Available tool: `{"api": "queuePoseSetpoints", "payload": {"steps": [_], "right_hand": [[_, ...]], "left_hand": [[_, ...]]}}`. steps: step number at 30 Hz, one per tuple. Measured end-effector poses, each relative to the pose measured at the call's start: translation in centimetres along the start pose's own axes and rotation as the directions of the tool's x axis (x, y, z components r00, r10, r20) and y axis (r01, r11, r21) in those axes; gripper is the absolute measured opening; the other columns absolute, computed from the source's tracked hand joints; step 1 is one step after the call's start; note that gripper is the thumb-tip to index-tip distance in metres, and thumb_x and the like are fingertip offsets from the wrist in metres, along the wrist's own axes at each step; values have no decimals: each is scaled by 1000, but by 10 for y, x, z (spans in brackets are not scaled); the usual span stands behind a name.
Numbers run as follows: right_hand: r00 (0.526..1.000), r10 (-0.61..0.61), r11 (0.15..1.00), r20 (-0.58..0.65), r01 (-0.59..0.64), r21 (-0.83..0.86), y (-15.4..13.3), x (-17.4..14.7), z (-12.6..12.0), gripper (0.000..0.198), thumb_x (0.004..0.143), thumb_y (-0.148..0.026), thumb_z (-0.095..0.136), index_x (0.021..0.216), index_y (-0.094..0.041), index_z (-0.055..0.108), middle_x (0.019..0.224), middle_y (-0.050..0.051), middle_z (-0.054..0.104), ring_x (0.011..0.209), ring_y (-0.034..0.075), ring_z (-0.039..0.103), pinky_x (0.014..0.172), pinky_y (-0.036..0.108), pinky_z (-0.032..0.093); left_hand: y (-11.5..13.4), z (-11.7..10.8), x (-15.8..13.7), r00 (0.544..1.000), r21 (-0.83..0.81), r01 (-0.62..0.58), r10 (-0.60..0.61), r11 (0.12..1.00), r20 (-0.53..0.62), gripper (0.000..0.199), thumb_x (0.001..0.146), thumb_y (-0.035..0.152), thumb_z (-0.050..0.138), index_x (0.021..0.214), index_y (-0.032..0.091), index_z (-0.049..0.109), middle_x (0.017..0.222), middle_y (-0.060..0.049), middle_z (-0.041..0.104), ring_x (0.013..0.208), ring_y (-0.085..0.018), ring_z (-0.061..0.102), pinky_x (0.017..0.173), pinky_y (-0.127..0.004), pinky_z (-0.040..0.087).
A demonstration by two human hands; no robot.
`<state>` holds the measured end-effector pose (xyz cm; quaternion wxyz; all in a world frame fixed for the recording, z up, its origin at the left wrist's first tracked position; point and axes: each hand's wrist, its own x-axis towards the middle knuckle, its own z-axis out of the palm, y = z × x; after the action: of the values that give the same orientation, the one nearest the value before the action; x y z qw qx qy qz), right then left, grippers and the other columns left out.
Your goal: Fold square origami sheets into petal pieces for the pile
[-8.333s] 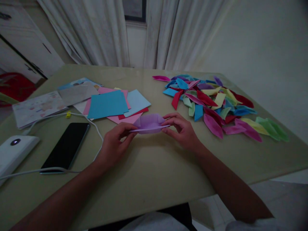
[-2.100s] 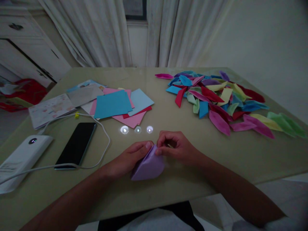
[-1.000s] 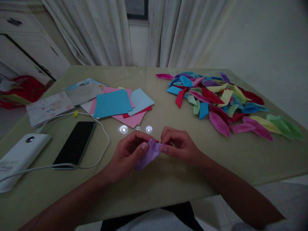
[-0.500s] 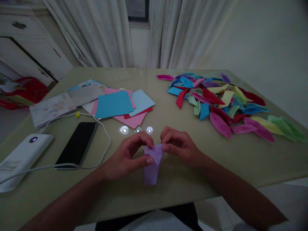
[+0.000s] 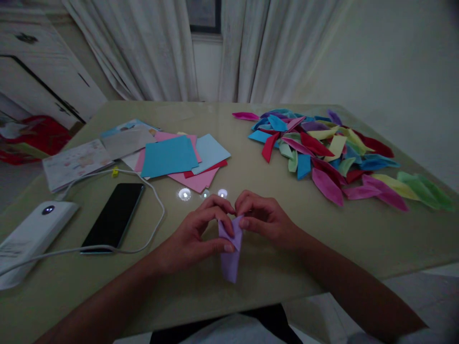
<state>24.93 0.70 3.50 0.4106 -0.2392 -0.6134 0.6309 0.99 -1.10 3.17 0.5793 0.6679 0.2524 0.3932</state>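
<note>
A small folded piece of light purple paper (image 5: 231, 265) is held between my two hands, close to the front of the table. My left hand (image 5: 201, 231) pinches its left side, thumb across the front and fingertips at the upper part. At the upper right corner, my right hand (image 5: 267, 217) grips the paper between thumb and bent fingers. The lower end of the strip hangs free, tilted a little. Part of the top edge is hidden behind my fingers.
Folded paper pieces in many colours (image 5: 322, 148) lie heaped at the back right. Flat coloured sheets (image 5: 170, 155) and printed papers (image 5: 77, 162) are spread at the left. Nearer are a black phone (image 5: 113, 217), a white power bank (image 5: 38, 243) and a looped white cable (image 5: 159, 229).
The purple paper has shifted slightly right and its lower end now tilts. My left thumb and fingers have slid rightward over it, closer to my right hand.
</note>
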Motion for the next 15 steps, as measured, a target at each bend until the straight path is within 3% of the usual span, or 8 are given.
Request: {"api": "queuePoseSetpoints", "payload": {"steps": [9, 15], "right_hand": [[1000, 0, 1000, -24, 0, 9, 1, 0, 1, 8, 94, -25, 85, 96, -20, 79, 100, 3, 64, 88, 14, 65, 77, 25, 54], [999, 4, 999, -50, -2, 51, 3, 0, 0, 10, 91, -24, 88, 94, -20, 79, 101, 2, 63, 86, 12, 64, 76, 24, 52]], "left_hand": [[-8, 4, 1, 998, -209, -36, 26, 977, -51, 32, 85, 15, 91, 112, 26, 78, 118, -4, 64, 112, -18, 64, 92, -26, 53], [-7, 6, 1, 994, -306, 90, -104, 948, -29, 43, 87, 18, 90, 126, 28, 75, 111, -3, 74, 98, -14, 68, 84, -22, 52]]}}
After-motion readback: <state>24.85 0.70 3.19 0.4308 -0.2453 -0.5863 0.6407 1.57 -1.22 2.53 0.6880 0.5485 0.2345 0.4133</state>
